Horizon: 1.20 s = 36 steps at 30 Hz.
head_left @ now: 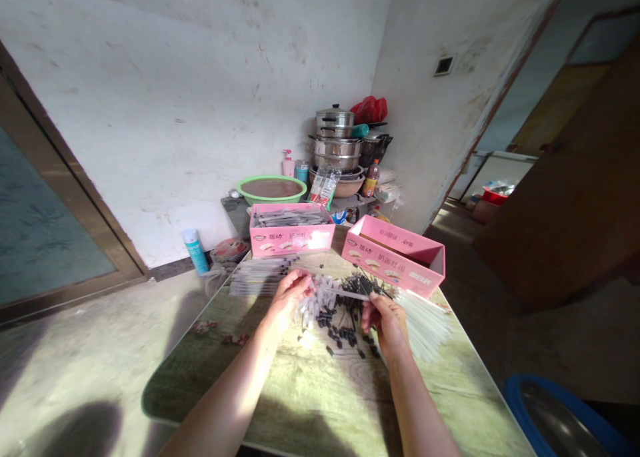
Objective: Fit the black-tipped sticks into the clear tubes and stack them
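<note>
A thin translucent plastic tube (345, 292) spans the gap between my two hands above the table. My right hand (389, 318) pinches its right end between thumb and fingers. The fingers of my left hand (294, 292) are pinched together at the tube's other end; any small piece in them is too blurred to make out. Below lie a heap of small whitish translucent pieces (319, 302), small black caps (349, 337) and a tangle of thin black sticks (361, 284). Clear tubes (423, 324) fan out right of my right hand. Dark-tipped tubes (257, 275) lie beyond my left hand.
A pink box (293, 238) full of tubes stands at the table's back left. Another pink box (393, 257) sits at the back right. Behind them are a green-rimmed basin (271, 179), stacked steel pots (336, 144) and bottles. A blue-rimmed round object (555, 417) is at lower right.
</note>
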### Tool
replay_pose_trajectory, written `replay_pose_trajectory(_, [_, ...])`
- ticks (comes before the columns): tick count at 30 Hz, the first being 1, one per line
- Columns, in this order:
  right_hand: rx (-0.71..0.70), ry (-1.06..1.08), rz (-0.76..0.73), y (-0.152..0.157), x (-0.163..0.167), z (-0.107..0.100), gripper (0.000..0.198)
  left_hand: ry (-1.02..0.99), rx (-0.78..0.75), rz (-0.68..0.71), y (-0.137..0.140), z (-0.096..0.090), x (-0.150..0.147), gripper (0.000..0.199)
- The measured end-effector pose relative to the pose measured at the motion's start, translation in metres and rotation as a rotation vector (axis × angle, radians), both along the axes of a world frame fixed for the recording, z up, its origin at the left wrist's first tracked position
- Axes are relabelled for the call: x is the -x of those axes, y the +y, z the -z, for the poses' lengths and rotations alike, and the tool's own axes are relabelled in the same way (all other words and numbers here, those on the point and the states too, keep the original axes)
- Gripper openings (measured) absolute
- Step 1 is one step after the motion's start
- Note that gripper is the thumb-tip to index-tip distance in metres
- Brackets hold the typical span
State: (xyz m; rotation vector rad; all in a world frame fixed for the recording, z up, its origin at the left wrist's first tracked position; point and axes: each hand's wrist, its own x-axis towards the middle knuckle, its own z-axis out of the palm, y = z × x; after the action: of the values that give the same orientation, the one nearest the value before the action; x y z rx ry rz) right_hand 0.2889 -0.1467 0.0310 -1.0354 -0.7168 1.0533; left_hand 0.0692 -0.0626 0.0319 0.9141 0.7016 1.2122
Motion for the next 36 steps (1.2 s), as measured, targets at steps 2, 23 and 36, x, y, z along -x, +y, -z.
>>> replay_pose_trajectory(2, [0.003,-0.019,-0.007,0.0,0.001,0.0,0.039,-0.004,0.01,-0.028,0.0,0.0,0.001,0.034])
replay_pose_trajectory(23, [-0.004,-0.047,-0.012,-0.002,0.005,-0.001,0.043,0.029,0.046,0.06,-0.002,0.004,-0.01,0.044])
replay_pose_trajectory(36, [0.011,-0.048,-0.048,0.0,0.001,0.001,0.042,0.131,-0.1,0.092,0.003,0.016,-0.01,0.045])
